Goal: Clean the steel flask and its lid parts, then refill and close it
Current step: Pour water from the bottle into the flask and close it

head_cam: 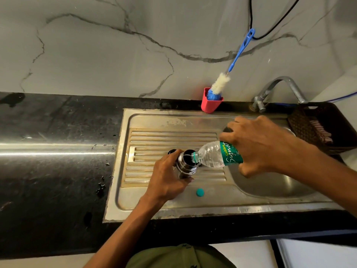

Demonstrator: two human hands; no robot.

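Note:
The steel flask (185,163) stands open on the ribbed drainboard (166,138) of the sink. My left hand (167,177) grips its body from the left. My right hand (258,144) holds a clear plastic water bottle (214,154) with a green label, tipped on its side, its mouth at the flask's opening. A dark lid part (171,151) peeks out just behind my left fingers. Another dark round part (227,129) shows behind my right hand. The bottle's teal cap (200,192) lies on the drainboard in front of the flask.
A red cup (209,105) holding a blue-handled bottle brush (220,85) stands at the sink's back edge. The tap (278,89) rises at the back right above the basin (270,182). A dark woven basket (324,126) sits at far right. Wet black counter (58,151) spreads left.

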